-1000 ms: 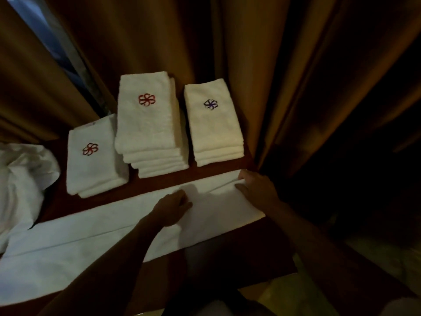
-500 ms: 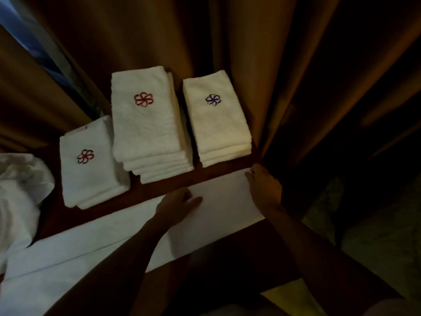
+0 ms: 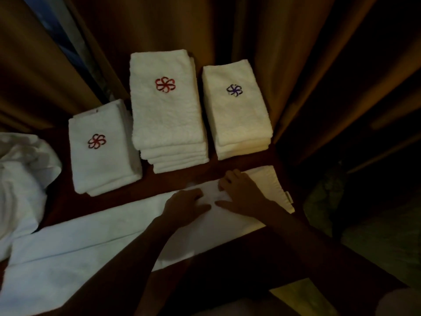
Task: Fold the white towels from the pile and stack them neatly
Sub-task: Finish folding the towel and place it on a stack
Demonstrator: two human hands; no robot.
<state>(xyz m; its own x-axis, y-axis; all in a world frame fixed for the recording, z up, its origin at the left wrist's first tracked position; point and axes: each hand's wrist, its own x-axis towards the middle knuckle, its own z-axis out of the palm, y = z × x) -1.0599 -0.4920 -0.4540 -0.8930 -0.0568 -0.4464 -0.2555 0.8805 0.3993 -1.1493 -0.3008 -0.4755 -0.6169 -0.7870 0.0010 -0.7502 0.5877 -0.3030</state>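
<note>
Both hands pressed flat on the right end of the long towel.

The left hand point(image 3: 185, 207) and right hand point(image 3: 242, 192) lay side by side, fingers point(image 3: 230, 176) straight and slightly spread, resting on the long white towel point(image 3: 91, 242) that ran from lower left to centre right across the dark surface point(image 3: 227, 265). Half a second before, the right hand had sat at the towel's far right edge; it had since slid inward beside the left. Above them stood three folded stacks: a left stack point(image 3: 102, 153) and a middle stack point(image 3: 167, 110) with red flower emblems, a right stack point(image 3: 237, 108) with a purple one. The unfolded pile point(image 3: 20, 176) lay at far left.
</note>
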